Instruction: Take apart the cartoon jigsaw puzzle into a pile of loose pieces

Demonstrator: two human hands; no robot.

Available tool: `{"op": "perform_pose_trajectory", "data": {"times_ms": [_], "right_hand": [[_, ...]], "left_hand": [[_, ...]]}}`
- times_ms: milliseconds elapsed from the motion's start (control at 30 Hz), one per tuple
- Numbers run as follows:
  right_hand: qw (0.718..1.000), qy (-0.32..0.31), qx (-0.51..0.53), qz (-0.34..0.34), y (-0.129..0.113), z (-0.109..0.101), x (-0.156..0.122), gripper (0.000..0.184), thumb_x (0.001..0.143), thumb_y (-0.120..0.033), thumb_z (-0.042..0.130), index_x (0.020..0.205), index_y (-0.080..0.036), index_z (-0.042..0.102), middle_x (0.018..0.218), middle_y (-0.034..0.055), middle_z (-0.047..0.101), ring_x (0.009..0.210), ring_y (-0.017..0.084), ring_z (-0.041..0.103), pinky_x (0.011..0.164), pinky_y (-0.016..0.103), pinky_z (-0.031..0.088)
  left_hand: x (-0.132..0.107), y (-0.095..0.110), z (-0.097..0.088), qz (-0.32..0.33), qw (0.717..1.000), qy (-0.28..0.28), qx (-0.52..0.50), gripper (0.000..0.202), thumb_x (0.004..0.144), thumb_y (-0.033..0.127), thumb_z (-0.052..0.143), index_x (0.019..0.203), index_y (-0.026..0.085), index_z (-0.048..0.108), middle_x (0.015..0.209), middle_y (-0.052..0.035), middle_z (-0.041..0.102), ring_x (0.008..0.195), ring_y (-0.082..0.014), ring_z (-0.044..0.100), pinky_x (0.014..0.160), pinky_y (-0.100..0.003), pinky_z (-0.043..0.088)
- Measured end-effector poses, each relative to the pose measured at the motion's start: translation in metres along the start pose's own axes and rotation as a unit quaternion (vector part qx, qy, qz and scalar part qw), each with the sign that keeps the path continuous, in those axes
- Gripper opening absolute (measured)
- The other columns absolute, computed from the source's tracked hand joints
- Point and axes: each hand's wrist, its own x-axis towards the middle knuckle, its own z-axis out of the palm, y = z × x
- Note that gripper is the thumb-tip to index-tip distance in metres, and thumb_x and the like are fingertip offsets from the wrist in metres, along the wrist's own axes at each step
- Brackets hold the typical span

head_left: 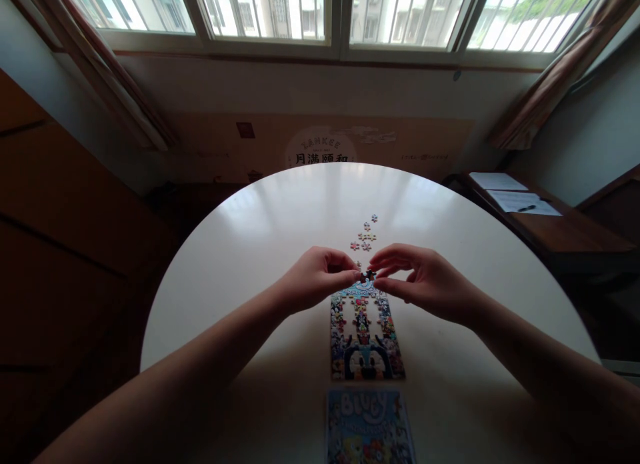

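A dark jigsaw piece [369,276] is held above the top part of a partly assembled puzzle [367,357]. My left hand [323,277] pinches its left side between thumb and fingers. From the other side, my right hand [425,277] has its thumb and fingertips at the piece's right edge, the remaining fingers curled. The puzzle shows a cartoon dog face at its near end, with two gaps, left and right of its centre column, where the table shows through. My hands partly cover its far end.
Several loose puzzle pieces [367,237] lie beyond my hands on the round white table [215,277]. Closest to me lies a Bluey picture sheet or box [370,424]. A wooden desk [575,231] with papers [525,202] and a pen stands at the right.
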Motion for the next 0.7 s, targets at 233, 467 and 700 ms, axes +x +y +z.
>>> {"op": "perform_pose_trajectory", "data": {"times_ms": [233, 467, 700], "right_hand": [[0.960, 0.045, -0.182, -0.208, -0.0053, -0.0095, -0.0041, 0.012, 0.092, -0.030, 0.067, 0.095, -0.021, 0.074, 0.109, 0.0078, 0.072, 0.090, 0.017, 0.070, 0.062, 0.026, 0.059], [0.928, -0.006, -0.233, -0.290, -0.0080, -0.0022, -0.0054, 0.010, 0.093, -0.021, 0.065, 0.097, -0.023, 0.074, 0.100, 0.0044, 0.075, 0.088, 0.016, 0.069, 0.075, 0.031, 0.058], [0.933, -0.029, -0.226, -0.280, -0.0096, -0.0049, -0.0052, 0.013, 0.095, -0.023, 0.063, 0.100, -0.024, 0.075, 0.098, 0.0046, 0.075, 0.085, 0.016, 0.069, 0.073, 0.031, 0.058]], "left_hand": [[0.0014, -0.0002, -0.0020, -0.032, 0.999, -0.024, -0.002, 0.017, 0.080, 0.029, 0.069, 0.078, 0.013, 0.073, 0.067, -0.0030, 0.068, 0.062, -0.0125, 0.058, 0.057, -0.025, 0.044], [-0.0001, 0.0024, -0.0018, -0.064, 0.996, -0.060, -0.014, 0.017, 0.080, 0.030, 0.070, 0.079, 0.014, 0.074, 0.069, -0.0031, 0.070, 0.065, -0.0141, 0.060, 0.062, -0.027, 0.047], [-0.0013, 0.0006, -0.0054, -0.037, 0.996, -0.082, 0.029, 0.024, 0.086, 0.036, 0.066, 0.084, 0.014, 0.075, 0.071, -0.0034, 0.070, 0.065, -0.0144, 0.060, 0.061, -0.027, 0.047]]}}
